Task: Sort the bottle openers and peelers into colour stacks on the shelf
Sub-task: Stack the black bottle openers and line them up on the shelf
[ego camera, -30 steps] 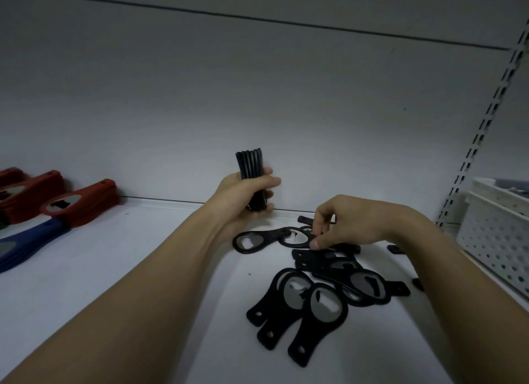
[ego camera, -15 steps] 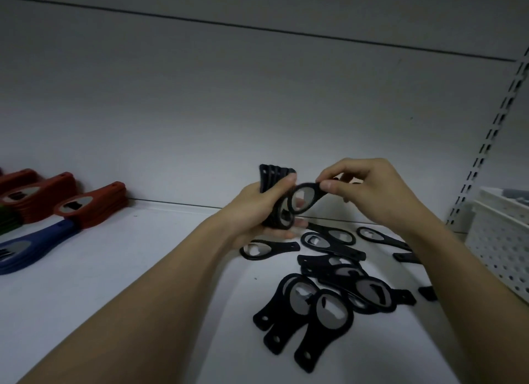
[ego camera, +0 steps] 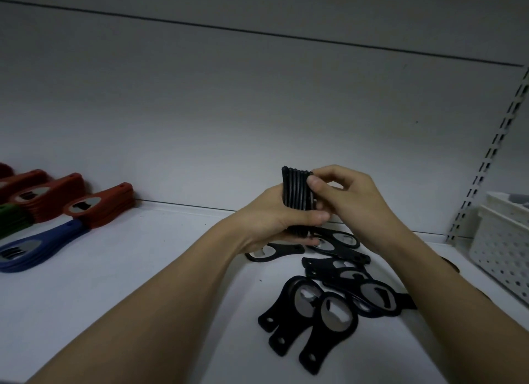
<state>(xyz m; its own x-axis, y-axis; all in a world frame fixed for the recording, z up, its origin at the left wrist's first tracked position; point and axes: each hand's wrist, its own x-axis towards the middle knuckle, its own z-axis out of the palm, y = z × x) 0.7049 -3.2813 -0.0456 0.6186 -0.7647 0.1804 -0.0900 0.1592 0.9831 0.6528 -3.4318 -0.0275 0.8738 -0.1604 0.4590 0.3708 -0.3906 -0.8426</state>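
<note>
**Both hands gripping one upright stack of black openers**

Gripped between both hands, a stack of black bottle openers [ego camera: 296, 190] stands on edge above the white shelf [ego camera: 143, 269] — the left hand [ego camera: 274, 214] wraps it from the left and below, thumb lying across its lower front, while the right hand [ego camera: 346, 194] pinches the right side near the top, thumb pressed on the outermost edge and fingers curled behind.

Largest in view is the shelf itself, with its pale back panel [ego camera: 229, 111] rising behind and a slotted upright [ego camera: 486, 160] at the right. A white perforated basket [ego camera: 503, 240] sits at the shelf's far right edge, well apart from the hands.

At the far left lie the sorted stacks: red openers [ego camera: 97, 206] in several rows against the back panel, a blue stack [ego camera: 37, 247] just in front of them, and a sliver of a green stack [ego camera: 11, 220] between — cut by the frame edge.

Below the hands, loose black openers [ego camera: 329, 297] lie scattered and overlapping on the shelf, metal insets facing up; one single black opener [ego camera: 272, 252] lies flat just under the left hand.
</note>
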